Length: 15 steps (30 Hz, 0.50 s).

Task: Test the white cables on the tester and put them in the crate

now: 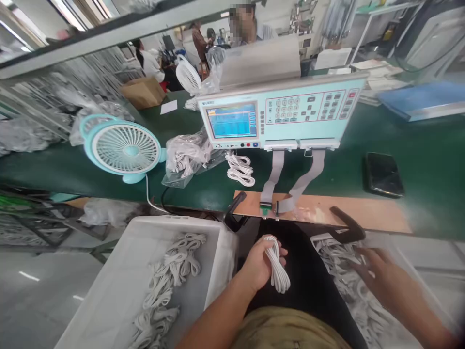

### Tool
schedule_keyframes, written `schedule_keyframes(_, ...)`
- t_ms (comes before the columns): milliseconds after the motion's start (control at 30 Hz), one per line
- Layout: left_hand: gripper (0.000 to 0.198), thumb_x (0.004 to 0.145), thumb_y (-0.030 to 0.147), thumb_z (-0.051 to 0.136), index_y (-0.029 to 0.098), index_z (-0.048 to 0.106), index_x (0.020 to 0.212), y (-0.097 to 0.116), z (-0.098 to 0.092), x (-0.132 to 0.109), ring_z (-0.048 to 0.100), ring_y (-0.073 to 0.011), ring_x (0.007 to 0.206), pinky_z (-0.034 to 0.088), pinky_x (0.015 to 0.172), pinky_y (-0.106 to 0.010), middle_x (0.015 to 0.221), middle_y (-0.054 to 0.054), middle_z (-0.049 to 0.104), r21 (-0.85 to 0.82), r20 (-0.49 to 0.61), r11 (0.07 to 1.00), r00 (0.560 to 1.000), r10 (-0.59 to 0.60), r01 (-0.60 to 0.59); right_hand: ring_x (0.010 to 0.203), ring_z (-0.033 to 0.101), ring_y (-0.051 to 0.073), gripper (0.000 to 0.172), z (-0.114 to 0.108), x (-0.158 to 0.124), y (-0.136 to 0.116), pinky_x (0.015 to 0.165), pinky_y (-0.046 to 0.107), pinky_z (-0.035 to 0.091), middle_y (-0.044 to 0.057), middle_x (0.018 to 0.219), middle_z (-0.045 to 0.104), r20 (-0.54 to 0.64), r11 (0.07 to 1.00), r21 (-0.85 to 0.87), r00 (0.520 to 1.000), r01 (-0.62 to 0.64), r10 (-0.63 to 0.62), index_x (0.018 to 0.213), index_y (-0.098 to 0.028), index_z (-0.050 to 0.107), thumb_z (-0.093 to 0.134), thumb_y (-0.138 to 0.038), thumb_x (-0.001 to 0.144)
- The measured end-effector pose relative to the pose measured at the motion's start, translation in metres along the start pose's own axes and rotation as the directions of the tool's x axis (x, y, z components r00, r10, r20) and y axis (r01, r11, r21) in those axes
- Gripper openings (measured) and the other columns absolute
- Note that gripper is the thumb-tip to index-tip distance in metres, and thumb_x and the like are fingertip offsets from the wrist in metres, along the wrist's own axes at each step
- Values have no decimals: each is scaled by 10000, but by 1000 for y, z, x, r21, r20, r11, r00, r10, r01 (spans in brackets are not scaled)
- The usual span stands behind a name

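Observation:
My left hand [260,264] is closed around a coiled bundle of white cable [278,269], held over my lap between two bins. My right hand [376,276] reaches into the right bin [407,257], fingers spread over a heap of white cable bundles [348,286]; it is blurred by motion. To the left, a white plastic bin [145,271] holds several more coiled cable bundles [174,271]. Ahead of me stands a pale blue tester [279,116] with a lit screen and keypad. Two grey ribbon cables hang from it to a connector [267,208] on a wooden board [363,211].
A small blue desk fan [123,148] stands on the green bench [417,145] at left, with bagged white cables [187,157] and loose coils [240,169] beside it. A black phone [384,174] lies at right. Other people work behind the tester.

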<state>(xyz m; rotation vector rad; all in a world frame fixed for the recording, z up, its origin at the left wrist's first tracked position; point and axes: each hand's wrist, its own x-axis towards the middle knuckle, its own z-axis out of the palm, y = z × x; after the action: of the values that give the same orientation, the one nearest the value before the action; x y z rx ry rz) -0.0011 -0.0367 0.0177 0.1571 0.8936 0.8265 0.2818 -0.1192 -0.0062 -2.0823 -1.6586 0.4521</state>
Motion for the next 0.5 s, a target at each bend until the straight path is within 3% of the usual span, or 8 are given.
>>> schedule_keyframes(33, 266, 611, 229, 706, 172, 515, 786, -4, 2, 3, 618, -174, 653, 487, 564, -276, 708, -4, 580, 27, -12, 1000, 1000, 6, -6, 637, 583, 233, 407, 3, -6, -7, 593, 366, 456, 118, 968, 616, 25, 998, 34, 999, 44, -44, 960, -217, 632, 499, -573, 813)
schedule_keyframes(133, 345, 620, 267, 768, 186, 480, 792, -18, 14, 9, 601, -147, 642, 499, 622, -283, 688, 28, 545, 99, -28, 994, 999, 39, -36, 772, 608, 215, 260, 25, -23, -58, 729, 337, 487, 80, 952, 627, 228, 927, 361, 955, 99, -191, 1046, -233, 590, 514, -419, 880)
schedule_keyframes(200, 388, 619, 282, 789, 197, 463, 810, -26, 21, 10, 583, -126, 631, 487, 631, -262, 677, 44, 527, 152, -26, 987, 998, 64, -59, 819, 604, 206, 254, 44, -26, -92, 748, 318, 485, 59, 968, 632, 316, 838, 546, 926, 1, -207, 1078, -222, 546, 554, -348, 858)
schedule_keyframes(267, 370, 657, 317, 772, 199, 475, 844, -29, 22, 9, 581, -122, 658, 475, 644, -246, 699, 35, 541, 258, -4, 960, 994, 109, -104, 798, 589, 198, 208, 59, -25, -110, 722, 307, 478, 41, 914, 626, 359, 719, 686, 912, -116, -196, 1009, -205, 541, 547, -351, 861)
schedule_keyframes(333, 351, 699, 361, 741, 193, 520, 913, -27, 16, 6, 599, -139, 755, 474, 673, -238, 804, -8, 595, 438, 34, 879, 981, 192, -187, 738, 564, 181, 210, 69, -20, -110, 673, 292, 463, 18, 821, 593, 377, 570, 792, 910, -220, -172, 915, -196, 540, 532, -401, 872)
schedule_keyframes(400, 395, 701, 404, 732, 186, 561, 982, -25, 5, 3, 607, -160, 847, 474, 666, -224, 942, -53, 629, 637, 61, 731, 962, 267, -243, 668, 535, 161, 259, 73, -17, -101, 619, 274, 440, -7, 746, 544, 378, 424, 858, 916, -291, -134, 854, -197, 523, 546, -455, 859)
schedule_keyframes(500, 370, 707, 508, 684, 169, 621, 841, -32, -8, -4, 601, -148, 663, 409, 476, -196, 795, -45, 654, 840, 47, 523, 979, 197, -146, 618, 501, 143, 288, 75, -18, -92, 583, 258, 411, -30, 696, 502, 336, 322, 893, 942, -313, -15, 814, -207, 487, 590, -476, 812)
